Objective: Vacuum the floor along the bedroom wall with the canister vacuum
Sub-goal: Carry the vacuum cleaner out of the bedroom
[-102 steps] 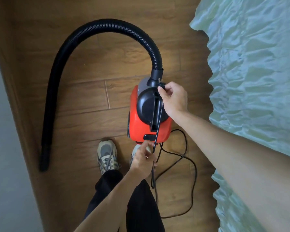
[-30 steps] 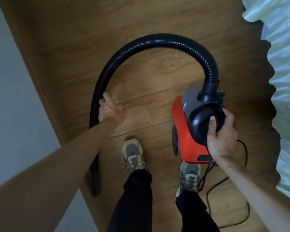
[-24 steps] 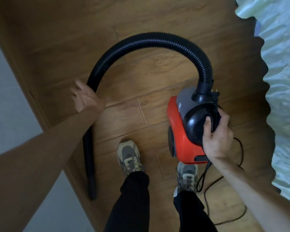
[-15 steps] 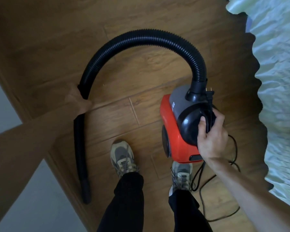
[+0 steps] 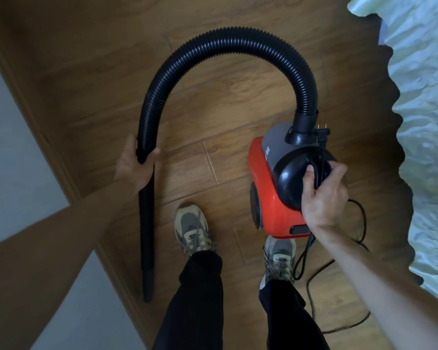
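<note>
A red, grey and black canister vacuum (image 5: pixel 273 195) hangs above the wood floor at the right. My right hand (image 5: pixel 323 193) is closed on its black top handle, with the power cord pinched under the fingers. A ribbed black hose (image 5: pixel 228 37) arches from the canister over to the left. My left hand (image 5: pixel 134 165) grips the hose where it joins the straight black crevice nozzle (image 5: pixel 147 238). The nozzle points down toward the floor beside the baseboard. The plug (image 5: pixel 323 131) rests on top of the canister, unplugged.
A grey wall (image 5: pixel 13 157) with a wooden baseboard (image 5: pixel 48 145) runs along the left. A bed with a pale green cover (image 5: pixel 430 137) fills the right edge. Loose black cord (image 5: pixel 339 263) loops on the floor by my right shoe. My two feet stand at the bottom centre.
My left hand left the cord, reached across to the hose and closed around it at the nozzle joint. My right hand shifted its hold onto the handle, and the view swung left.
</note>
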`<state>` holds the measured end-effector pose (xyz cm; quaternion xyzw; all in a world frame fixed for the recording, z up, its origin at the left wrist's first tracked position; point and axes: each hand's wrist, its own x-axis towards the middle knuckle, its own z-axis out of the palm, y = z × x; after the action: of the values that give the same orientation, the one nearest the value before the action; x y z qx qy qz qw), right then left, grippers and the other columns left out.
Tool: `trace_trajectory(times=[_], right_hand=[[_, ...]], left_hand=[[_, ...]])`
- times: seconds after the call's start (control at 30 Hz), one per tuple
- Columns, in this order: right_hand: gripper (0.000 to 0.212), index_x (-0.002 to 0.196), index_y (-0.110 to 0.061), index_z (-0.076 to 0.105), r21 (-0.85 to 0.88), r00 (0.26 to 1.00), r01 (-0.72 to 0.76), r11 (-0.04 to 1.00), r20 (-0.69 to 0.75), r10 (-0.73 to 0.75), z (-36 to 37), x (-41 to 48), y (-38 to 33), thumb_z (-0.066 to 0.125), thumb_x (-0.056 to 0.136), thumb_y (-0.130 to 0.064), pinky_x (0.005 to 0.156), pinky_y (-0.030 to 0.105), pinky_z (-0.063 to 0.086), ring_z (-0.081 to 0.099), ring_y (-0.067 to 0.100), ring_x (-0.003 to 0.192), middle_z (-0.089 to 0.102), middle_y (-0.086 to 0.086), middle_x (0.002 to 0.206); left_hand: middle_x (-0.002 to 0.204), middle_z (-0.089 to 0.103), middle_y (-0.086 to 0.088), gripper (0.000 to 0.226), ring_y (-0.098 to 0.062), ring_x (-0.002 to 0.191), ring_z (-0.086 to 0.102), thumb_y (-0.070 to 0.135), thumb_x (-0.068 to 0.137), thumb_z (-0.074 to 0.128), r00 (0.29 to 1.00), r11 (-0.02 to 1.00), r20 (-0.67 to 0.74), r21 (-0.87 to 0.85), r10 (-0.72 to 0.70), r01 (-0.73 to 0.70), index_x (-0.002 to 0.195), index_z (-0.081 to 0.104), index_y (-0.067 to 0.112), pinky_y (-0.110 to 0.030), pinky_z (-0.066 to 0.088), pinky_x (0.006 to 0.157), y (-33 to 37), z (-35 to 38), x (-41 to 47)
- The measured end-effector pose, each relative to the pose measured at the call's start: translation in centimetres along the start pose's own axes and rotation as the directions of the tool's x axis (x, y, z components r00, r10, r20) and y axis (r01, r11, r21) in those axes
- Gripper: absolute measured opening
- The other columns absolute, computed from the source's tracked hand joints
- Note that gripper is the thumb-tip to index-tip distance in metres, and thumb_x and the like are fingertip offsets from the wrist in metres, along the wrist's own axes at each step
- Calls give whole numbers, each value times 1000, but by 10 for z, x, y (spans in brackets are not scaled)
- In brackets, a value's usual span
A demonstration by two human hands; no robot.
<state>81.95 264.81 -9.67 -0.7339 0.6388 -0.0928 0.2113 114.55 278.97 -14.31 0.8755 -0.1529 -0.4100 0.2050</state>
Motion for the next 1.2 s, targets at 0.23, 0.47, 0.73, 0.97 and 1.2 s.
trace_trajectory(times=[0.23, 0.47, 0.73, 0.97, 1.2], right_hand=[[33, 112, 2, 43, 16, 988, 35, 999, 150, -37, -9, 10, -12, 46, 103, -29, 56, 33, 44, 66, 40, 70, 60, 10, 81], [33, 110, 2, 43, 15, 982, 116, 993, 149, -117, -48, 33, -55, 47, 103, -30, 51, 33, 42, 65, 41, 63, 62, 17, 74], [35, 110, 1, 42, 48, 999, 53, 997, 9, -54, -145, 84, -145, 44, 103, -33, 67, 46, 48, 64, 51, 83, 65, 30, 91], [32, 105, 2, 46, 82, 981, 111, 990, -168, -96, -265, 132, -235, 48, 102, -29, 59, 37, 35, 62, 49, 77, 64, 30, 86], [32, 106, 0, 45, 68, 965, 148, 987, -230, -128, -404, 152, -339, 49, 101, -31, 59, 37, 36, 64, 48, 84, 65, 30, 91]], left_hand=[[99, 64, 6, 37, -19, 93, 64, 56, 88, 62, 986, 987, -136, -136, -98, 80, 110, 55, 27, -40, 58, 82, 25, -34, -37], [86, 58, 8, 29, -20, 85, 60, 52, 93, 56, 982, 999, -188, -33, -2, -4, 105, 50, 26, -36, 53, 73, 73, -79, -72], [106, 56, 1, 48, -17, 94, 53, 15, 90, 64, 963, 969, -111, 60, 246, -241, 134, 45, 20, -29, 43, 78, 180, -141, -107], [101, 66, 3, 47, -23, 91, 65, 23, 84, 71, 914, 930, -185, 2, 361, -367, 124, 51, 35, -41, 57, 85, 290, -239, -147], [100, 68, 3, 49, -21, 88, 69, 27, 83, 76, 878, 887, -244, -114, 413, -448, 125, 54, 37, -45, 60, 83, 383, -349, -211]])
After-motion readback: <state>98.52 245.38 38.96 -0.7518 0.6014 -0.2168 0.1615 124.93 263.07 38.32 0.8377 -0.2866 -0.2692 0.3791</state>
